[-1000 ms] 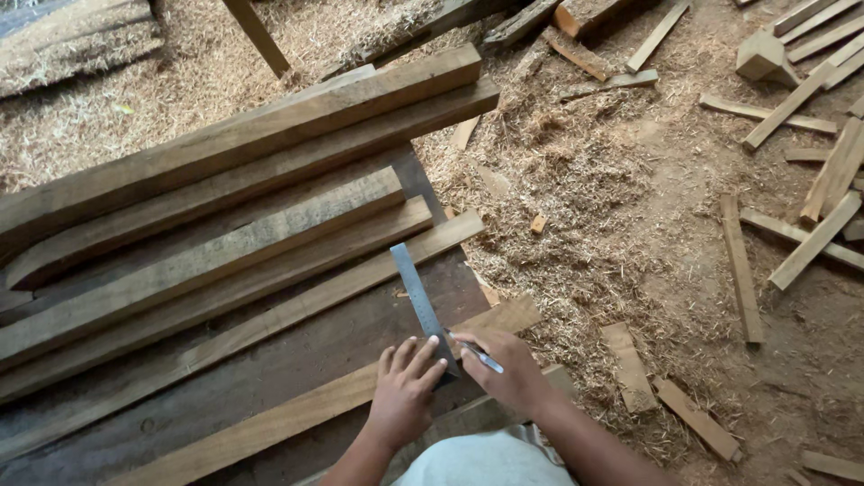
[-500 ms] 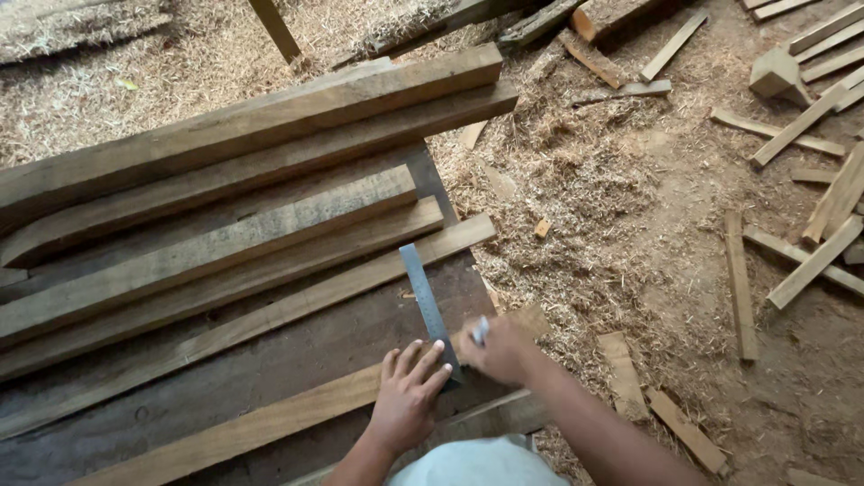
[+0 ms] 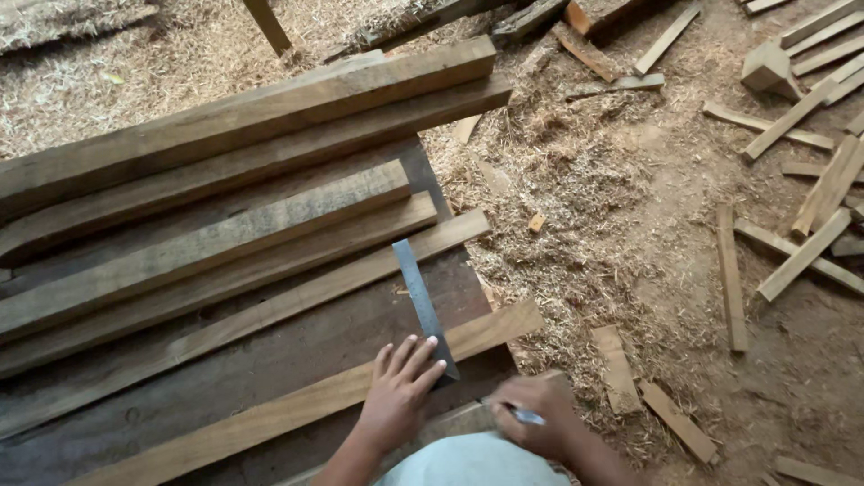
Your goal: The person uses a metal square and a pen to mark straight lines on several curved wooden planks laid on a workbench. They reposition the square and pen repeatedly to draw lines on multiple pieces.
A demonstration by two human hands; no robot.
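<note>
Since the earlier frame, right hand (image 3: 538, 421) is pulling back off the strip (image 3: 306, 396), fingers closed around pen (image 3: 525, 416) | left hand (image 3: 400, 391) is lying open, fingers pressing ruler (image 3: 423, 301) across strip | risk: lighter pressing is letting ruler slide, skewing any line.

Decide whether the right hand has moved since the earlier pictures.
Yes. The right hand, holding a pen, has drawn back from the ruler toward the person, off the plank.
</note>
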